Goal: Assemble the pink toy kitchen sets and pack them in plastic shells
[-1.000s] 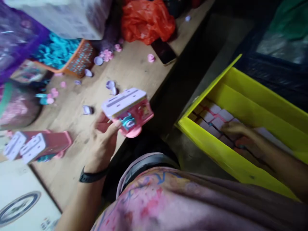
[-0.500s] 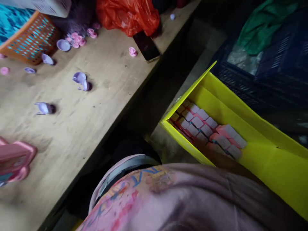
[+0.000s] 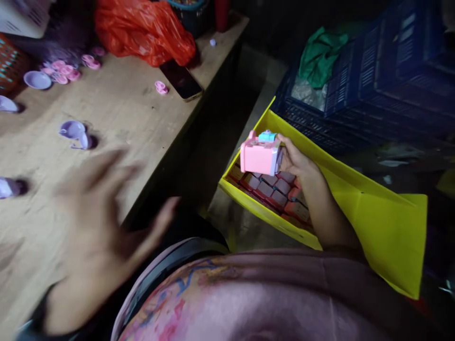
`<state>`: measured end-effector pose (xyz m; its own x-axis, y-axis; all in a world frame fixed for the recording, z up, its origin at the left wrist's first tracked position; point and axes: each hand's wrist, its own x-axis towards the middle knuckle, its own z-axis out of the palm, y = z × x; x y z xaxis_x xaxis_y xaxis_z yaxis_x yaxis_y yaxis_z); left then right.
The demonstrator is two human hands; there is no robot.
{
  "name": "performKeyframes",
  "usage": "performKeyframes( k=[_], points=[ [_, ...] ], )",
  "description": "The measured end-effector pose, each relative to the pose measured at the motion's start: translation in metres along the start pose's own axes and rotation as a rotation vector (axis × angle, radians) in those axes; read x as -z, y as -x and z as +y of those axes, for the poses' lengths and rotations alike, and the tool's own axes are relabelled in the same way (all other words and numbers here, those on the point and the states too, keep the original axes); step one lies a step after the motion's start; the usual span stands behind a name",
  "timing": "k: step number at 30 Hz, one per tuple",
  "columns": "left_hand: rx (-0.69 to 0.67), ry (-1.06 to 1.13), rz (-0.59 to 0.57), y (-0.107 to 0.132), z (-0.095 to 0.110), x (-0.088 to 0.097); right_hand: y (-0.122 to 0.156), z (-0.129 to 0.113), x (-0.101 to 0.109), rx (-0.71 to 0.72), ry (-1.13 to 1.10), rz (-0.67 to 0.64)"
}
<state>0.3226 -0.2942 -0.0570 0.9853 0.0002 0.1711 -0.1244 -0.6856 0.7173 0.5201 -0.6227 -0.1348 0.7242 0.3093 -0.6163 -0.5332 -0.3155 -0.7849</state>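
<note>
My right hand (image 3: 293, 158) grips a small pink toy box (image 3: 259, 156) with a light-blue piece on top and a lilac end. It is held up over a yellow carton (image 3: 391, 237), where rows of similar pink pieces with pale ends (image 3: 265, 188) are packed at one end. My left hand (image 3: 103, 218) is smeared by motion above the table edge, its fingers spread with nothing in them. Nearest to it on the table are a lilac cup-like plastic part (image 3: 73, 129) and another lilac part (image 3: 7, 187) at the left edge.
On the wooden table (image 3: 117, 109) lie a phone (image 3: 181, 80), a red plastic bag (image 3: 145, 33), small pink parts (image 3: 64, 72) and a lilac dish (image 3: 37, 80). Blue crates (image 3: 373, 76) with a green cloth (image 3: 320, 57) stand beyond the carton. A dark gap separates table and carton.
My right hand has come up out of the carton with the pink toy box. My left hand has entered over the table edge. The view has shifted, and the pink toy at the left is out of sight.
</note>
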Motion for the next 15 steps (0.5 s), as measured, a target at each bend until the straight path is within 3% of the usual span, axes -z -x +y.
performKeyframes(
  k=[4,7,9,12,15],
  points=[
    [-0.401,-0.156,-0.143,-0.047,0.027,-0.044,0.026,-0.01,-0.04,0.138,-0.066,-0.076],
    [-0.458,-0.164,-0.206,-0.062,0.037,-0.068,0.041,-0.009,-0.056,0.301,-0.098,-0.107],
    [-0.464,-0.157,-0.213,-0.066,0.033,-0.069,0.05,-0.009,-0.057,0.41,-0.07,-0.116],
    [-0.467,-0.117,-0.238,-0.077,0.022,-0.055,0.06,-0.013,-0.052,0.501,0.088,-0.116],
    [-0.463,-0.007,-0.408,-0.1,0.021,-0.042,0.069,-0.024,-0.051,0.596,0.249,-0.044]
  ],
)
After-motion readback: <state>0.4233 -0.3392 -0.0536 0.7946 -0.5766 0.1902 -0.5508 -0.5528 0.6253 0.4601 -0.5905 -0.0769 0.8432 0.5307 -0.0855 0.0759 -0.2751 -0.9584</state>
